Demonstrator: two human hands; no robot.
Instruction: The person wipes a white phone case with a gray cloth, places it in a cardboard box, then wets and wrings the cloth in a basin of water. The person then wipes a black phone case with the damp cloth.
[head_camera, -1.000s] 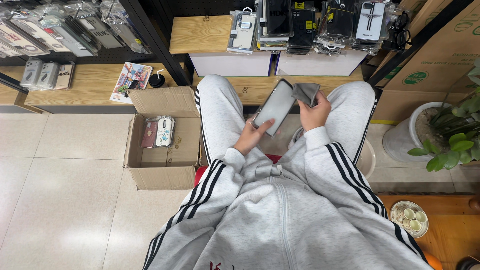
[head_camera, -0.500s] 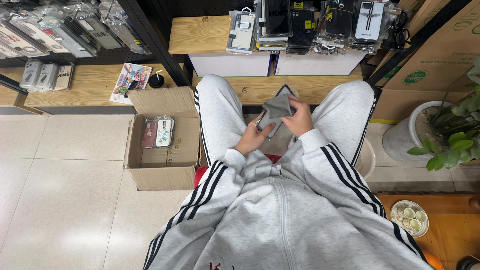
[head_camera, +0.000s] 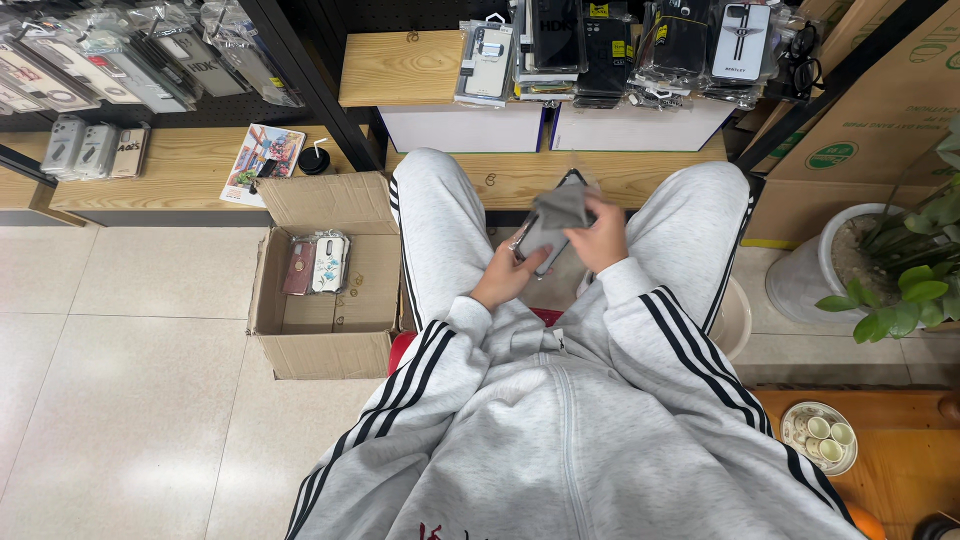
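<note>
Since a second ago, the cloth (head_camera: 558, 212) has come down over the phone (head_camera: 540, 250), above the lap. Left hand (head_camera: 507, 280) fingers curl under the phone, gripping it; right hand (head_camera: 603, 238) fingers press the cloth onto it.

Tiled floor (head_camera: 130, 330) and wooden shelf (head_camera: 180, 170) — what I see.
An open cardboard box (head_camera: 325, 280) sits on the floor; a booklet (head_camera: 262, 150) lies on the shelf.
</note>
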